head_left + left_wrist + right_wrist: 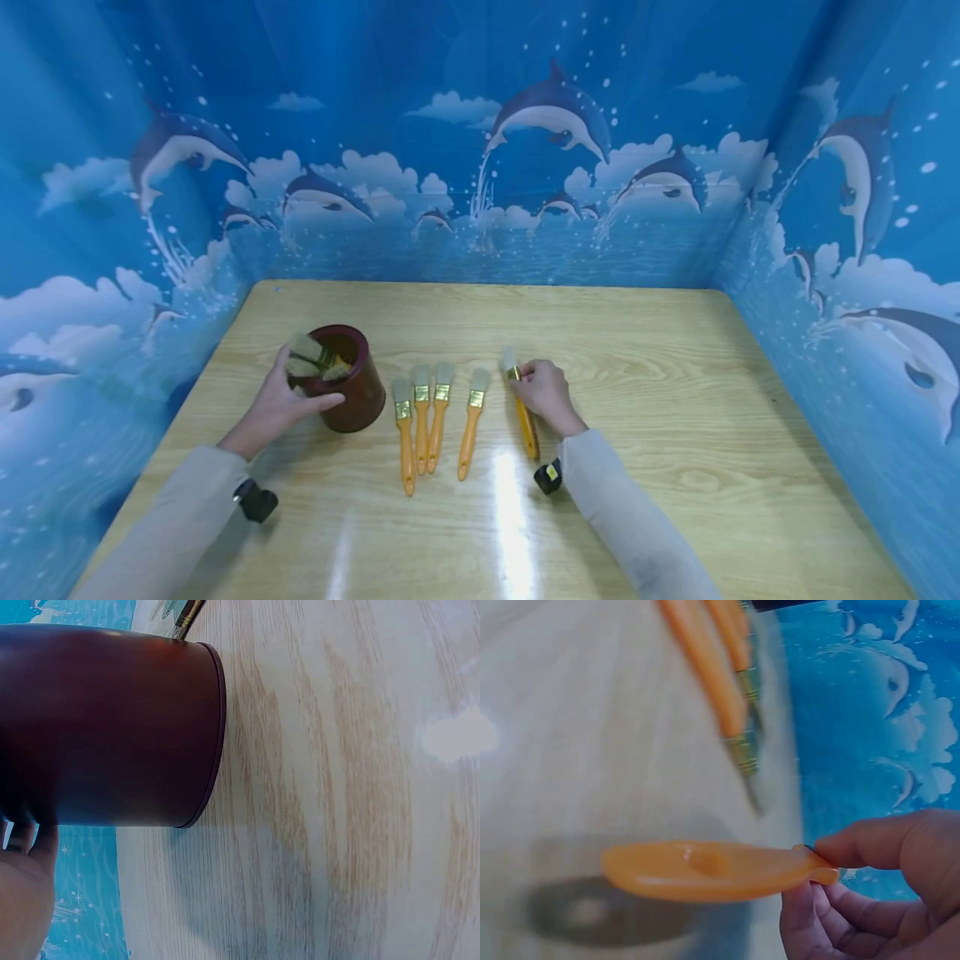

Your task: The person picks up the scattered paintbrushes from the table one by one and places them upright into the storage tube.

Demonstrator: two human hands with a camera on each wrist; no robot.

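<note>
At about nine o'clock on the wooden bench [600, 333], the left hand [279, 406] curls round the near side of a dark red pot [352, 390], thumb on one flank and fingers on the other, steadying it upright. A few paintbrushes [311, 358] already stand in it, bristles up. The left wrist view shows the pot's wall [112, 724] close against the palm, its base flat on the bench.

Just beside the pot, toward three o'clock, four orange-handled paintbrushes [438, 421] lie in a loose row, bristles pointing to twelve o'clock, handles to six.

Further toward three o'clock, the right hand [546, 393] pinches a fifth paintbrush [522, 408] near its ferrule; the right wrist view shows thumb and fingertips [870, 851] closed on the orange handle [712, 870], which seems lifted just off the bench.

The step in hand looks like gathering the brushes into the pot one at a time, with this one just picked up. The next move likely calls for carrying it toward nine o'clock, over the row, turning it handle-down, and lowering it among those already standing without tipping the pot.
</note>
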